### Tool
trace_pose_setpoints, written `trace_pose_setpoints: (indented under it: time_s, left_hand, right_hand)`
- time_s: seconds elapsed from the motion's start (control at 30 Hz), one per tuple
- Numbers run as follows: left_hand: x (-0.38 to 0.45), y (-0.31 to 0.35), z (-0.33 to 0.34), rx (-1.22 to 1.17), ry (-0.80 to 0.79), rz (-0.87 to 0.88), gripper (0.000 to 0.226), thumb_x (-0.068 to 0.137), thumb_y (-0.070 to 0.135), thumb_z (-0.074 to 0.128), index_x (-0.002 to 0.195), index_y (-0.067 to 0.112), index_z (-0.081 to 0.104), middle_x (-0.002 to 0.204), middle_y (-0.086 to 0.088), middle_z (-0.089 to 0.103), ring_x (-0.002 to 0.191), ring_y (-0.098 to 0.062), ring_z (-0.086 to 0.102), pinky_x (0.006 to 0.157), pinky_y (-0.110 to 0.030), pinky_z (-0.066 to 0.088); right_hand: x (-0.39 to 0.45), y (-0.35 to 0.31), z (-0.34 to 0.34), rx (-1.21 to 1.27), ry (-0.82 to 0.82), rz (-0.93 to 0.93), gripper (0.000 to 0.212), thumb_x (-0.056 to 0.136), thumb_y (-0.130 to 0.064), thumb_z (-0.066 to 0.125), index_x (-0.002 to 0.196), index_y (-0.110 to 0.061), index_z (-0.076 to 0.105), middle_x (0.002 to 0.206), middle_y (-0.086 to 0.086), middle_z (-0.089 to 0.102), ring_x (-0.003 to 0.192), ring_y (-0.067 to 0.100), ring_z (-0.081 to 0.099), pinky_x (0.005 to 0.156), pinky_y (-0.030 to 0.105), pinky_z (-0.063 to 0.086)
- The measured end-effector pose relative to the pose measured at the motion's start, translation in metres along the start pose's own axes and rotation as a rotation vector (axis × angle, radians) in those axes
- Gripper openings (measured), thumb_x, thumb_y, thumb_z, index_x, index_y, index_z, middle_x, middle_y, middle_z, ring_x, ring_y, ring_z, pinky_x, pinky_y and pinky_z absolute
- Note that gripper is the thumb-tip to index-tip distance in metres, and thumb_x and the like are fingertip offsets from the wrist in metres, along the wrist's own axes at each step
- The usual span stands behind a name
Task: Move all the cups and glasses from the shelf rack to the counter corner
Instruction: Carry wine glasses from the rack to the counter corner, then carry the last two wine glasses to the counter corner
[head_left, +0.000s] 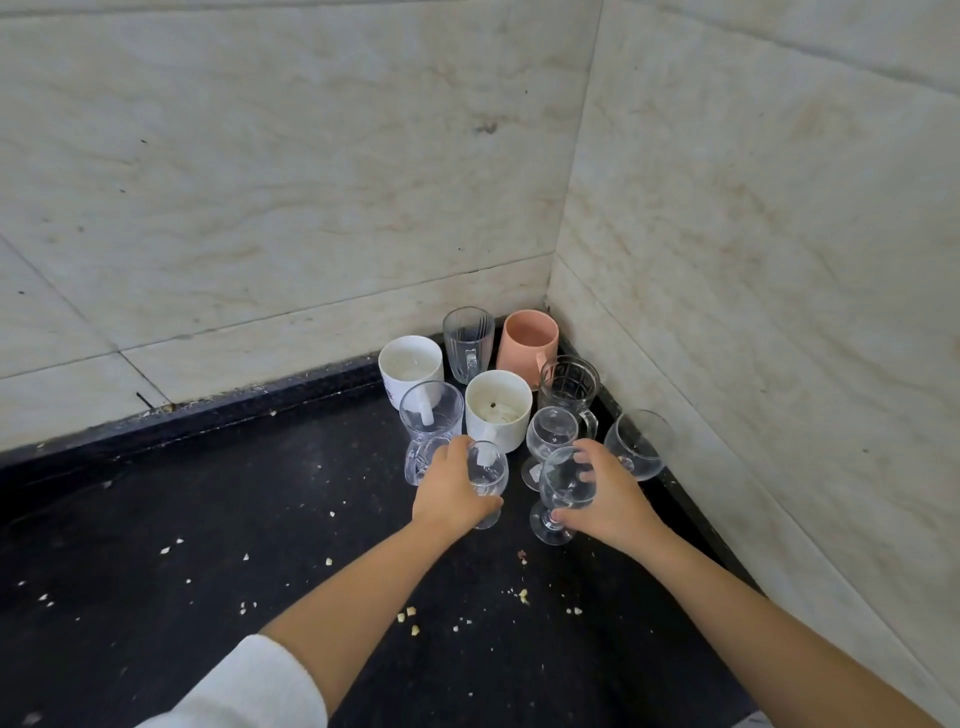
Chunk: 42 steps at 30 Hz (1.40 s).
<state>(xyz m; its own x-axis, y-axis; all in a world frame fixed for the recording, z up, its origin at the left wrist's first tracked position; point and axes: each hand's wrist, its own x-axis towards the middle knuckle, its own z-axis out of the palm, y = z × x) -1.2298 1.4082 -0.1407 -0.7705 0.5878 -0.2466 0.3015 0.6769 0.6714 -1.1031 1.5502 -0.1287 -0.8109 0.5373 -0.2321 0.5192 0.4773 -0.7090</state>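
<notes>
Two bare forearms reach up from the bottom of the frame toward the counter corner (291, 499) just right of centre, the left one coming out of a white sleeve (249, 691) at the lower left. The left hand (449, 491) curls its fingers round the bowl of a small stemmed glass (488, 480) standing on the dark counter. The right hand (605, 493) grasps a second stemmed glass (561, 491) just beside it, fingers over the far side of the bowl and thumb low near the stem. Behind them, packed close together against the marble walls (311, 182), stand the rest: a pink mug (527, 343) deepest in the corner, a ribbed tumbler (467, 340) to its left, a white mug (410, 364) further left, a cream mug (498, 410) in the middle with a dark speck and pale residue inside, a glass mug (569, 387), a tall clear glass (431, 415), and two more stemmed glasses (550, 434) and (641, 441). The clear glasses look empty. Pale crumbs (413, 616) lie scattered across the counter in the lower half.
</notes>
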Motion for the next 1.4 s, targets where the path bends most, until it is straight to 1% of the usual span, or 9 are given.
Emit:
trace_pose_setpoints:
  time_s: [0.1, 0.23, 0.33, 0.47, 0.63, 0.8, 1.0, 1.2, 1.4]
  left_hand:
    - [-0.001, 0.001, 0.001, 0.009, -0.009, -0.009, 0.068, 0.066, 0.022, 0.074, 0.125, 0.014, 0.039, 0.125, -0.007, 0.052, 0.110, -0.023, 0.054, 0.091, -0.038, 0.049]
    - [-0.008, 0.004, -0.002, 0.014, -0.024, -0.012, 0.077, 0.065, 0.021, 0.074, 0.130, 0.014, 0.033, 0.131, -0.008, 0.049, 0.116, -0.025, 0.051, 0.092, -0.035, 0.046]
    - [-0.018, 0.005, -0.009, 0.062, 0.013, 0.023, 0.075, 0.067, 0.022, 0.075, 0.130, 0.014, 0.035, 0.133, -0.006, 0.047, 0.119, -0.024, 0.048, 0.094, -0.038, 0.046]
    - [-0.042, -0.001, -0.029, 0.156, 0.076, -0.033, 0.075, 0.074, 0.014, 0.067, 0.139, 0.014, 0.031, 0.139, -0.011, 0.041, 0.128, -0.026, 0.040, 0.100, -0.032, 0.038]
    - [-0.098, -0.025, -0.061, 0.283, 0.238, -0.274, 0.051, 0.085, 0.017, 0.053, 0.134, 0.011, 0.040, 0.137, -0.010, 0.042, 0.126, -0.026, 0.041, 0.100, -0.037, 0.042]
    - [-0.204, -0.068, -0.093, 0.370, 0.392, -0.619, 0.036, 0.090, 0.019, 0.044, 0.125, 0.011, 0.050, 0.131, -0.010, 0.047, 0.124, -0.027, 0.041, 0.093, -0.038, 0.045]
    - [-0.365, -0.101, -0.124, 0.486, 0.563, -0.980, 0.032, 0.089, 0.017, 0.042, 0.118, 0.011, 0.054, 0.124, -0.011, 0.051, 0.119, -0.030, 0.044, 0.090, -0.040, 0.044]
    - [-0.533, -0.119, -0.118, 0.527, 0.700, -1.254, 0.032, 0.088, 0.020, 0.043, 0.117, 0.013, 0.057, 0.119, -0.011, 0.054, 0.116, -0.031, 0.047, 0.087, -0.040, 0.044]
    - [-0.724, -0.130, -0.098, 0.471, 0.797, -1.492, 0.029, 0.088, 0.020, 0.045, 0.112, 0.009, 0.056, 0.119, -0.013, 0.054, 0.114, -0.033, 0.049, 0.085, -0.040, 0.045]
  right_hand:
    - [0.002, -0.001, -0.003, -0.059, -0.039, 0.003, 0.087, 0.063, -0.023, 0.079, 0.136, -0.020, 0.030, 0.137, 0.004, 0.042, 0.120, 0.016, 0.047, 0.092, 0.023, 0.038]
    - [-0.001, -0.007, -0.010, -0.218, -0.096, -0.018, 0.093, 0.067, -0.033, 0.076, 0.141, -0.022, 0.021, 0.146, 0.004, 0.033, 0.131, 0.020, 0.040, 0.103, 0.033, 0.039]
    - [-0.007, -0.014, -0.017, -0.402, -0.065, -0.179, 0.089, 0.074, -0.037, 0.069, 0.144, -0.018, 0.018, 0.150, 0.004, 0.028, 0.137, 0.020, 0.031, 0.107, 0.033, 0.035]
    - [-0.008, -0.037, -0.026, -0.525, -0.043, -0.458, 0.059, 0.083, -0.031, 0.059, 0.134, -0.010, 0.038, 0.139, 0.007, 0.042, 0.130, 0.022, 0.036, 0.106, 0.031, 0.032]
    - [-0.002, -0.088, -0.013, -0.612, -0.121, -0.679, 0.041, 0.087, -0.024, 0.050, 0.125, -0.007, 0.051, 0.132, 0.007, 0.050, 0.124, 0.024, 0.042, 0.100, 0.034, 0.036]
    - [-0.030, -0.151, 0.042, -0.576, -0.296, -0.908, 0.039, 0.090, -0.024, 0.048, 0.126, -0.009, 0.051, 0.133, 0.006, 0.051, 0.124, 0.023, 0.044, 0.099, 0.033, 0.039]
    - [-0.120, -0.236, 0.125, -0.536, -0.498, -1.145, 0.039, 0.089, -0.021, 0.050, 0.125, -0.009, 0.052, 0.133, 0.010, 0.052, 0.125, 0.027, 0.044, 0.101, 0.039, 0.040]
    - [-0.265, -0.300, 0.205, -0.565, -0.631, -1.415, 0.039, 0.089, -0.023, 0.048, 0.125, -0.008, 0.050, 0.130, 0.013, 0.051, 0.120, 0.031, 0.046, 0.094, 0.041, 0.042]
    - [-0.462, -0.315, 0.277, -0.546, -0.745, -1.665, 0.038, 0.087, -0.023, 0.048, 0.123, -0.009, 0.050, 0.128, 0.014, 0.052, 0.119, 0.032, 0.046, 0.095, 0.043, 0.042]
